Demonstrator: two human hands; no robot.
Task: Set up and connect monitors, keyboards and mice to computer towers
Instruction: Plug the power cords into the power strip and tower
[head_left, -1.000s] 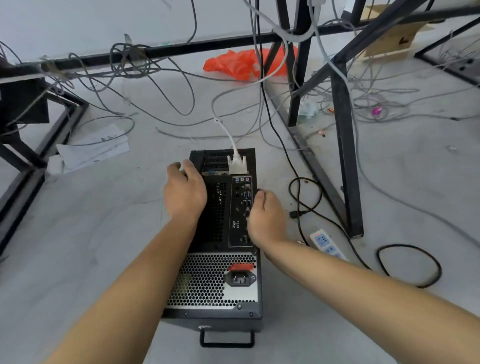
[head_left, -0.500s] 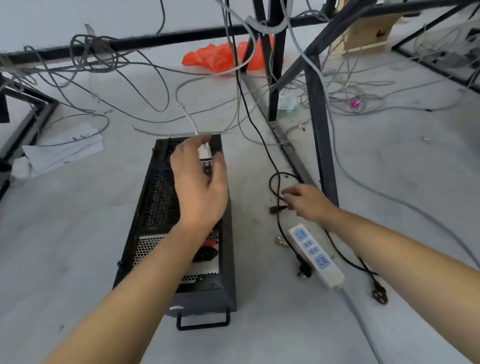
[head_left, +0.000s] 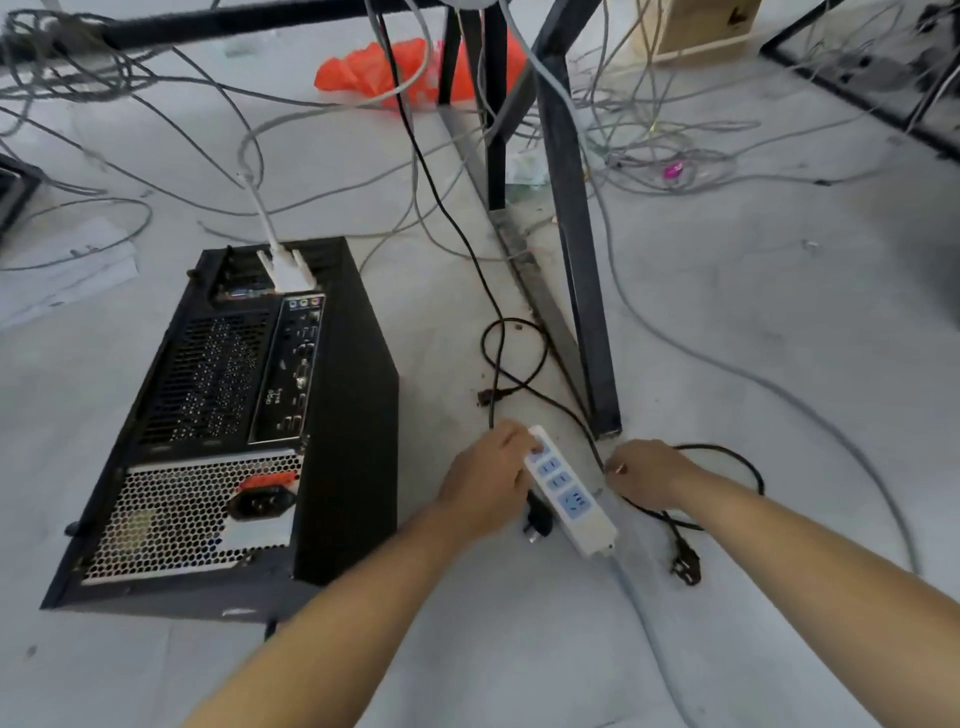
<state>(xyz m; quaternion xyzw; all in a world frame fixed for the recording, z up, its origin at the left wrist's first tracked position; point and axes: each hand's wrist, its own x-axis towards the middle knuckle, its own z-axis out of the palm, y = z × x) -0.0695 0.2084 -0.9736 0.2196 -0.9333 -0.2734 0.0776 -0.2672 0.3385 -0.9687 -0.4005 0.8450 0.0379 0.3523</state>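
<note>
Head view: power strip (head_left: 570, 496) under left fingers (head_left: 513, 437)

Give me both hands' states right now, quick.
Left hand: holding the power strip by its far end.
Right hand: gripping the black cable.

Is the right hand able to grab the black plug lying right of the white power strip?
Probably yes. The black plug lies uncovered on the floor close by the right hand, nothing between them. The left hand grips the power strip.
</note>
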